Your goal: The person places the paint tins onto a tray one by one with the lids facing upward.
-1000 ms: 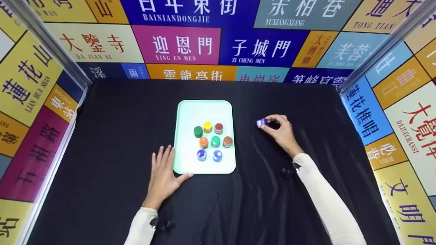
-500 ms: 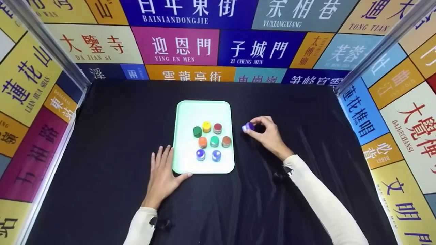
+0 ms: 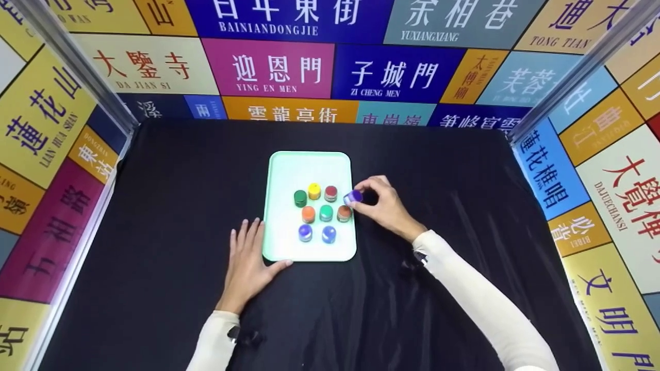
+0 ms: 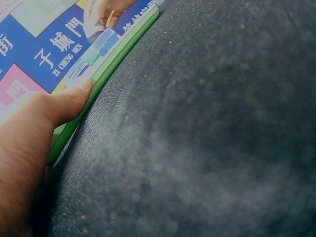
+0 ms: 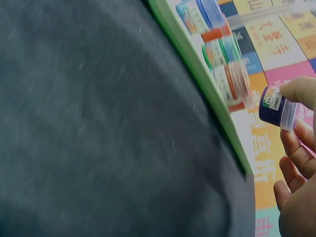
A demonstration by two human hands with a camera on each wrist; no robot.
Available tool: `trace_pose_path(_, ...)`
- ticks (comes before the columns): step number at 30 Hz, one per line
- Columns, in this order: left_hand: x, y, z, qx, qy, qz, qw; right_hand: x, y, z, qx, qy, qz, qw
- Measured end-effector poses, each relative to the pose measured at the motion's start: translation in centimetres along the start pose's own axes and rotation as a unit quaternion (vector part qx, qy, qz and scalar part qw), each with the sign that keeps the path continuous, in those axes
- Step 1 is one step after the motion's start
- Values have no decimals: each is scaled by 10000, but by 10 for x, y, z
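Observation:
My right hand (image 3: 388, 207) pinches a small purple paint jar (image 3: 353, 196) between thumb and fingers, tilted, at the right edge of the pale green tray (image 3: 309, 167). The right wrist view shows its label and clear lid; the same purple jar (image 5: 271, 104) is held off the tray there. With fingers spread and straight, my left hand (image 3: 247, 270) touches the tray's lower left corner, thumb along the near edge. Several jars stand on the tray: yellow (image 3: 314, 191), dark green (image 3: 300, 198), dark red (image 3: 330, 194), orange (image 3: 308, 214), green (image 3: 326, 213), brown (image 3: 344, 213), and two blue-purple ones (image 3: 329, 234).
A black cloth (image 3: 191, 180) covers the table around the tray. Printed panels (image 3: 268, 67) with large characters wall the back and both sides, with metal posts (image 3: 572, 77) at the corners. The tray's far part bears no jars.
My right hand has carried the purple jar leftward from the cloth's right side to the tray's right edge. The left hand and the jars on the tray have stayed in place.

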State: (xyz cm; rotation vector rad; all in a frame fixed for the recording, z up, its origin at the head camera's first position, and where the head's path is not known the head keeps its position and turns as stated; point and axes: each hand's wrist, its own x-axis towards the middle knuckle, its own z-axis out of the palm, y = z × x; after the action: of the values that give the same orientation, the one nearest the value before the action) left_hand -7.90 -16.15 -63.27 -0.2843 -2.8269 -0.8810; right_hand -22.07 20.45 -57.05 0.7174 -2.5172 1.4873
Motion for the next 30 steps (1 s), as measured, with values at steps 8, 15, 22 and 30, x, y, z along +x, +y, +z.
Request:
trace_pose_path(8, 2, -1, 0, 19, -30, 9, 10000, 10, -19, 23, -87, -421, -146, 9990)
trace_pose_path(15, 1, -2, 1, 75, -9, 42, 10000, 16, -30, 53, 60, -605, -401, 9973)
trace_pose_path(22, 1, -3, 1, 79, 32, 99, 9999, 20, -44, 81, 215, -826, -309, 9959)
trace_pose_path(30, 0, -3, 2, 95, 43, 116, 9999, 23, -50, 106, -188, -993, -139, 9948)
